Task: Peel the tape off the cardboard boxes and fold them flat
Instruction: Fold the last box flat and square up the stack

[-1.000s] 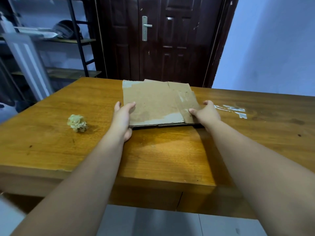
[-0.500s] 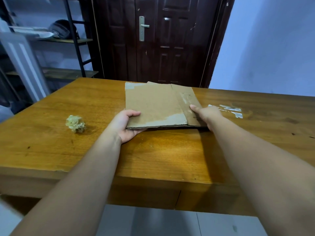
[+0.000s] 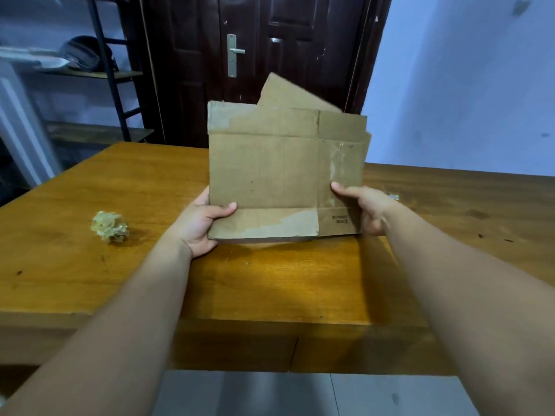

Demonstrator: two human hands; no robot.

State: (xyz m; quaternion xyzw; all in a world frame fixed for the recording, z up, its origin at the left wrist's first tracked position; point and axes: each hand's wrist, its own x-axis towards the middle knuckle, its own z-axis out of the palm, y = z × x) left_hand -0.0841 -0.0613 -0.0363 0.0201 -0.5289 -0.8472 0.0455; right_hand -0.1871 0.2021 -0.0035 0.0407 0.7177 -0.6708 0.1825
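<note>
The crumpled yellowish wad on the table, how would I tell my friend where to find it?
Start at the big brown wooden table. Look left of the left hand gripping the flat brown cardboard box. The small crumpled yellowish wad lies alone on the wood, the only lumpy, rounded thing beside all that flat cardboard.

The box [image 3: 270,172] is matt brown cardboard, scuffed paler where its surface is torn. The table [image 3: 270,283] is glossy varnished wood. The wad [image 3: 110,227] looks like crinkled, shiny clear tape.

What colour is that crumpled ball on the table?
The crumpled ball is pale yellowish, slightly see-through, seen best in the head view.
</note>
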